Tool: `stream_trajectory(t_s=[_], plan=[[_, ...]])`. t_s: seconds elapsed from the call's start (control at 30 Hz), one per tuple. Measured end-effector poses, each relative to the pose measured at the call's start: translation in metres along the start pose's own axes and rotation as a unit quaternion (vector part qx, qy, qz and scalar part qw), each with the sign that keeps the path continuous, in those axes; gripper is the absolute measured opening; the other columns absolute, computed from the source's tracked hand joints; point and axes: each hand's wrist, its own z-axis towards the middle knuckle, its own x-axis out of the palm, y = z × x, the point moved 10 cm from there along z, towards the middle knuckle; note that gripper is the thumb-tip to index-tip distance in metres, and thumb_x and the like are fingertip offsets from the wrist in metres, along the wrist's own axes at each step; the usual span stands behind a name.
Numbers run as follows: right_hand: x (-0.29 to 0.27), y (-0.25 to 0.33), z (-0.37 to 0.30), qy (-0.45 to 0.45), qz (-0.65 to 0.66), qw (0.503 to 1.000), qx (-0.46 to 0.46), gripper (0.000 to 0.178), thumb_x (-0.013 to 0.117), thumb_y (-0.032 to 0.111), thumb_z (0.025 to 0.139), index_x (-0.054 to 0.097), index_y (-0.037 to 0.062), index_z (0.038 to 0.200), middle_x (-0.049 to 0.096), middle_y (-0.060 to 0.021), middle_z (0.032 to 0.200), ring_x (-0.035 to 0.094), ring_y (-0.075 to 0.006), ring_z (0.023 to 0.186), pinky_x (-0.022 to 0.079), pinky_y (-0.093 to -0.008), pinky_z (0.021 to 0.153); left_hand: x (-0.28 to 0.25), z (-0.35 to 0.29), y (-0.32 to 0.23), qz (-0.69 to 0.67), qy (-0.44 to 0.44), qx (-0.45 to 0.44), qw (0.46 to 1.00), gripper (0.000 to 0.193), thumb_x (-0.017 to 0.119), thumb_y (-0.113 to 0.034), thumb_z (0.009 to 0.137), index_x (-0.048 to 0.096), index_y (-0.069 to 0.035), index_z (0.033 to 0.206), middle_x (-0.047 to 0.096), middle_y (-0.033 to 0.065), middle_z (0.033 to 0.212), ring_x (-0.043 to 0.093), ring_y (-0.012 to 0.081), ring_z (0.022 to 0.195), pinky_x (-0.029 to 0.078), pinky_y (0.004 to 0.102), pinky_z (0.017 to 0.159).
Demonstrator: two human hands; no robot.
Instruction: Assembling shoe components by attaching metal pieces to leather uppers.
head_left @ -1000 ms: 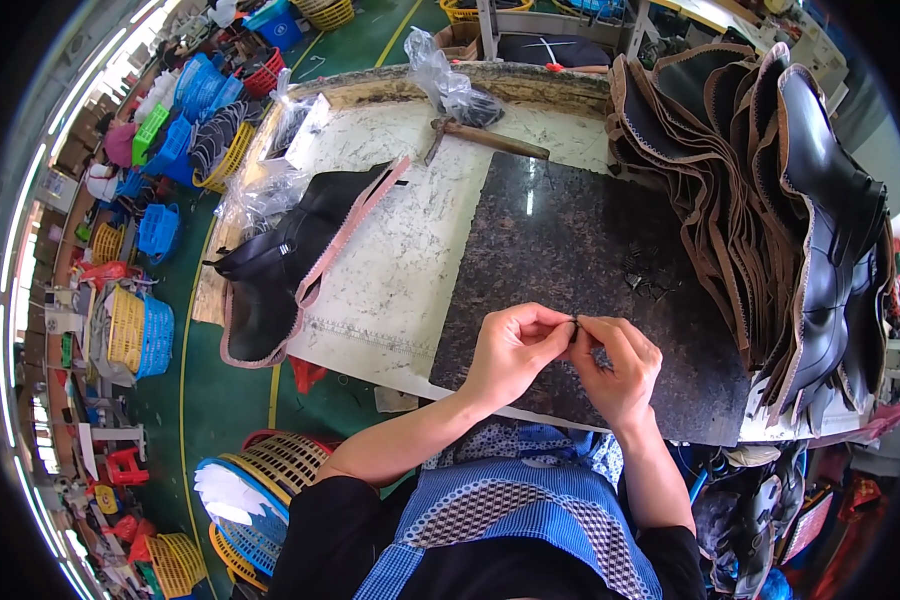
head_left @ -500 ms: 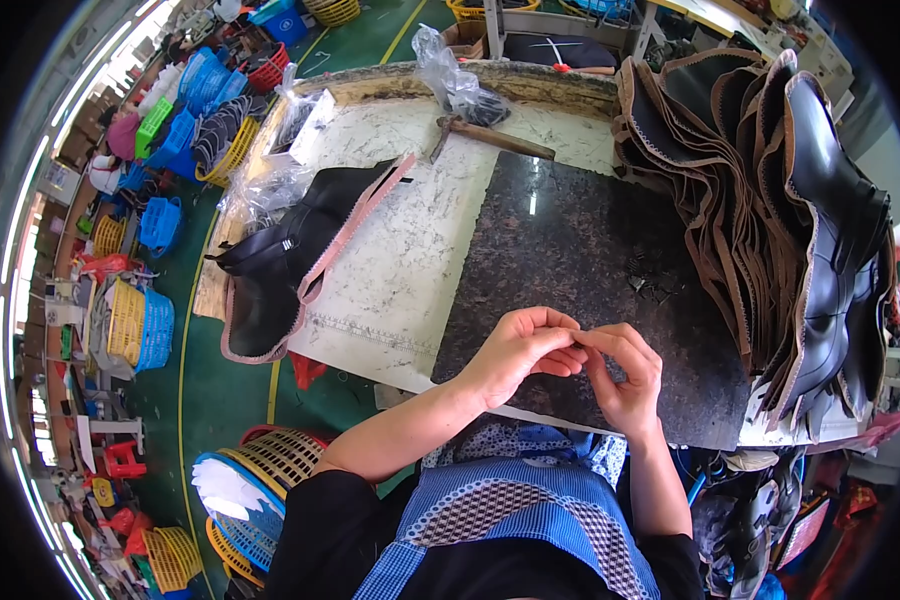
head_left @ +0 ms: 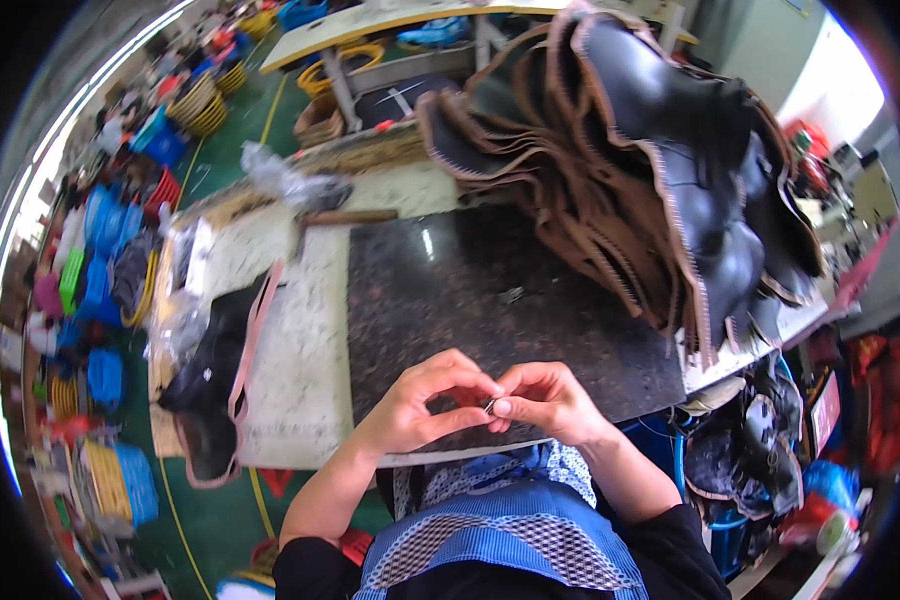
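In front of my apron, over the near edge of a dark speckled slab (head_left: pixel 440 310), my left hand (head_left: pixel 415 408) and my right hand (head_left: pixel 555 405) meet at the fingertips. Both are closed in a pinch on a small dark, shiny piece (head_left: pixel 489 406), too small to name and partly covered by the fingers. Beyond them on the slab lies a little heap of small black bits (head_left: pixel 513 294). To the right rises a thick stack of black leather shoe uppers (head_left: pixel 660 205) with brown lining and stitched edges.
A single black upper (head_left: pixel 215 375) with a pinkish edge strip lies at the worktable's (head_left: pixel 305 330) left. Behind the slab are a wooden-handled hammer (head_left: pixel 350 216) and a clear plastic bag (head_left: pixel 285 178). More black uppers (head_left: pixel 750 435) sit low on the right, below table height.
The view has swung right, so the stack sits nearer the middle. My hands have turned and come closer together, and the small shiny piece now shows between their fingertips.
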Motion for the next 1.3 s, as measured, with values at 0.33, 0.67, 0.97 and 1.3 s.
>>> stream_trajectory(t_s=[0.33,0.67,0.97,1.3], plan=[[-0.023,0.011,-0.038,0.073,0.295,0.952,-0.047,0.013,0.064,0.010,0.097,0.067,-0.0002,0.106,0.072,-0.0111,0.093,0.070,-0.0158,0.081,0.058,-0.0261,0.075,0.051,0.058,-0.044,0.095,0.052,0.143,0.984,0.026,0.084,-0.013,0.078,0.072,-0.003,0.099,0.069,0.0092,0.088,0.069,0.0214,0.081,0.055,0.0310,0.071],[-0.084,0.050,-0.092,-0.038,0.261,0.932,-0.248,0.010,0.063,0.012,0.098,0.063,0.0048,0.104,0.065,-0.0083,0.088,0.062,-0.0156,0.076,0.051,-0.0259,0.070,0.136,0.155,-0.060,0.087,0.288,0.124,0.946,0.009,0.076,-0.010,0.086,0.070,-0.003,0.089,0.068,0.0073,0.086,0.068,0.0182,0.081,0.054,0.0322,0.073],[-0.076,0.048,-0.123,-0.063,0.157,0.948,-0.269,0.013,0.067,0.013,0.095,0.062,0.0019,0.099,0.066,-0.0117,0.088,0.064,-0.0181,0.079,0.052,-0.0295,0.070,0.166,0.336,-0.110,0.749,0.012,0.448,0.489,0.039,0.057,-0.016,0.089,0.062,-0.023,0.127,0.045,0.0147,0.145,0.036,0.0316,0.142,0.016,0.0553,0.122],[-0.042,0.057,-0.112,-0.002,0.053,0.973,-0.225,0.010,0.070,0.003,0.091,0.065,0.0004,0.099,0.067,-0.0107,0.094,0.066,-0.0163,0.086,0.055,-0.0291,0.078,0.122,0.274,-0.143,0.692,0.118,0.371,0.608,0.022,0.066,-0.009,0.082,0.051,-0.008,0.098,0.067,0.0095,0.078,0.071,0.0281,0.073,0.056,0.0396,0.060]])
